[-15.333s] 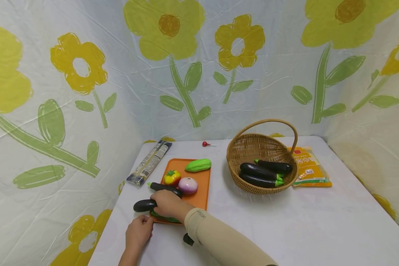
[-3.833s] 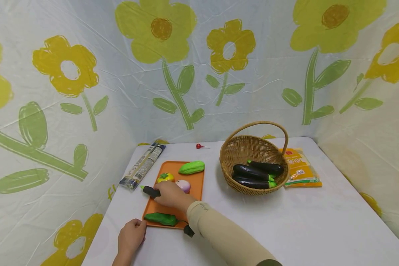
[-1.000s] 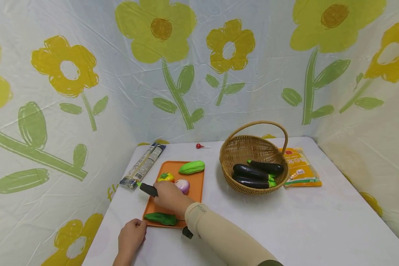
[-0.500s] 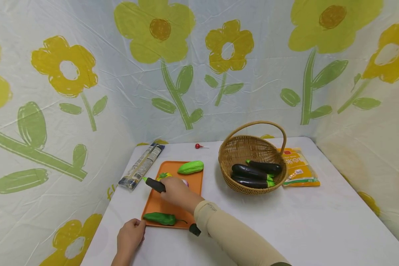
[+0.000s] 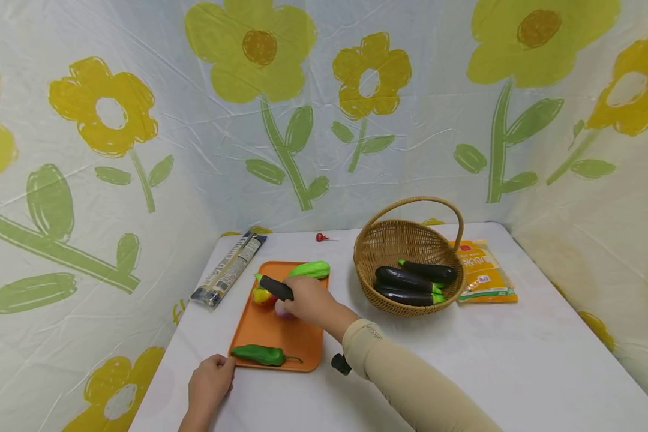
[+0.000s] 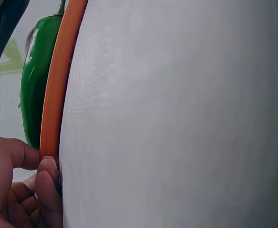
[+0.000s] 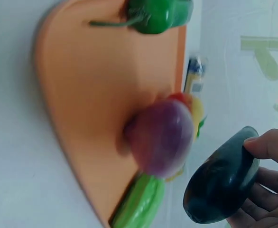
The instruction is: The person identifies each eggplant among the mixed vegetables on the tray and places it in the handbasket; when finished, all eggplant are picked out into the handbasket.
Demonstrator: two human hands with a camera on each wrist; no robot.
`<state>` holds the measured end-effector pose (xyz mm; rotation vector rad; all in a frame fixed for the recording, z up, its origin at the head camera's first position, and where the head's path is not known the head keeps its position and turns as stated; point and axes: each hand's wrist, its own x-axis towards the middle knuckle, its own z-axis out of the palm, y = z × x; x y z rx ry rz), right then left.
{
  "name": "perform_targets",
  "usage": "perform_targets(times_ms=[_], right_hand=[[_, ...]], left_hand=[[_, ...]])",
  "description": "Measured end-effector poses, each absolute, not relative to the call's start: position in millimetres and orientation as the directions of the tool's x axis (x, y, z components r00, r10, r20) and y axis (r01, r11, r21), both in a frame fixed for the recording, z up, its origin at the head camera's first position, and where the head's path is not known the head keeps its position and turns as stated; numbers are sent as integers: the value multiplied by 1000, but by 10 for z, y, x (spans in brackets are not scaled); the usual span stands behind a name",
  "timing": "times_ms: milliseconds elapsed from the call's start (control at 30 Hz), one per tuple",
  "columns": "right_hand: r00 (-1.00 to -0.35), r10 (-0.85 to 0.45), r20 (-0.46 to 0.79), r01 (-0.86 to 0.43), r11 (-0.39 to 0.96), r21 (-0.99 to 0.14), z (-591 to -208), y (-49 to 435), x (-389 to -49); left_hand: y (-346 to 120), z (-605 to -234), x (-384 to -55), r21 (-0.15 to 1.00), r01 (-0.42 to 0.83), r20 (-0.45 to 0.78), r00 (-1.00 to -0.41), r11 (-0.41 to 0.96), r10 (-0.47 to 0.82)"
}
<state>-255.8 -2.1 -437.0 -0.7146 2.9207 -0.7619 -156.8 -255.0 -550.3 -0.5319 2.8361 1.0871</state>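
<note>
My right hand (image 5: 314,304) grips a dark eggplant (image 5: 275,288) by its rounded end, its green stem pointing left. In the right wrist view this eggplant (image 7: 222,180) is raised beside the purple onion (image 7: 162,135). Below it lies the orange tray (image 5: 281,336), whose near left corner my left hand (image 5: 212,379) pinches between thumb and fingers. A long green pepper (image 5: 259,354) lies along the tray's near edge. Farther back on the tray are a yellow-red pepper (image 5: 260,296), partly covered by the eggplant, and a ridged green gourd (image 5: 315,269), partly behind my right hand.
Right of the tray stands a wicker basket (image 5: 363,270) with a tall handle, holding several eggplants. An orange food bag (image 5: 486,276) lies beside it. A long clear packet (image 5: 229,270) is left of the tray, and a red lollipop (image 5: 320,237) lies behind.
My right hand has lifted the eggplant off the tray's left side and carried it rightward. Another eggplant, held earliest, has left the tray. My left hand stays at the corner.
</note>
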Motion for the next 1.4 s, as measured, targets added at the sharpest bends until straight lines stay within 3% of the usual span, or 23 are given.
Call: perform_targets(times_ms=[1400], right_hand=[[-920,-351,176,-392,825,-408,-4233,916,-2405]], left_hand=[[-2573,-5547,-1580,623,-315,-145,-946,716,-289]])
